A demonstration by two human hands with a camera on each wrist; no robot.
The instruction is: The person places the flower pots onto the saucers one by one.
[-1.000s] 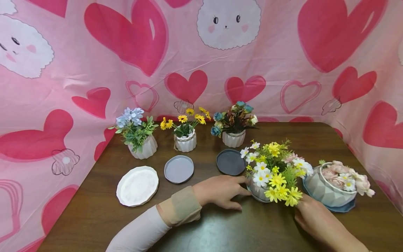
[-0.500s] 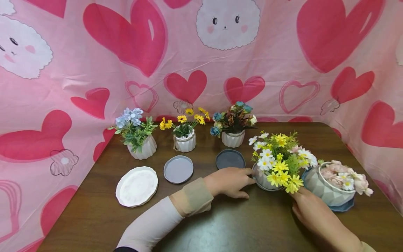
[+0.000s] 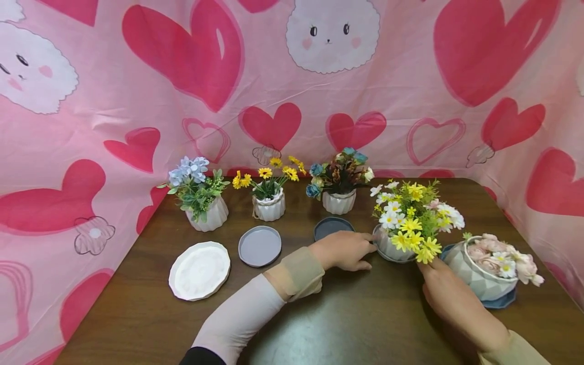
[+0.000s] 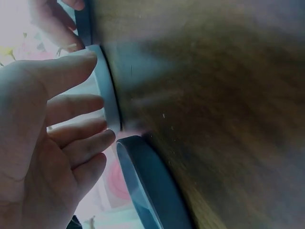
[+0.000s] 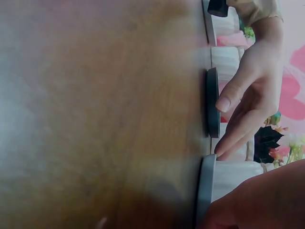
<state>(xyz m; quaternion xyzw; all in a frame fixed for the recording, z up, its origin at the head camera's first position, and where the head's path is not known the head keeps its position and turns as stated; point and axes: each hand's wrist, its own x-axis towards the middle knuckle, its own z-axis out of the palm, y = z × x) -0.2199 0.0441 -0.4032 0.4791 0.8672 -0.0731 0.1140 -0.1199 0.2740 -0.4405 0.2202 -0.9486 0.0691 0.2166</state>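
Note:
A white ribbed pot (image 3: 389, 247) of white and yellow daisies stands on a round grey saucer (image 3: 396, 261) right of the table's middle. My left hand (image 3: 345, 251) touches the saucer's left rim with extended fingertips, its thumb held apart. In the left wrist view, those fingers (image 4: 78, 107) reach the saucer's edge (image 4: 107, 88). My right hand (image 3: 444, 289) is at the saucer's right front side, its fingertips partly hidden under the blooms. The right wrist view shows only part of it, close against the saucer's rim (image 5: 206, 183). A dark grey saucer (image 3: 332, 226) lies just behind my left hand.
At right, a faceted pot (image 3: 479, 271) of pink flowers sits on a blue saucer (image 3: 501, 301). Along the back stand pots with blue flowers (image 3: 207, 215), yellow flowers (image 3: 270, 207) and teal roses (image 3: 339, 202). A white plate (image 3: 199, 271) and a lavender-grey saucer (image 3: 259, 246) lie left.
Both hands have slid the grey saucer with the daisy pot away from me and slightly right, out to the right of the dark saucer. The other pots and plates have stayed put.

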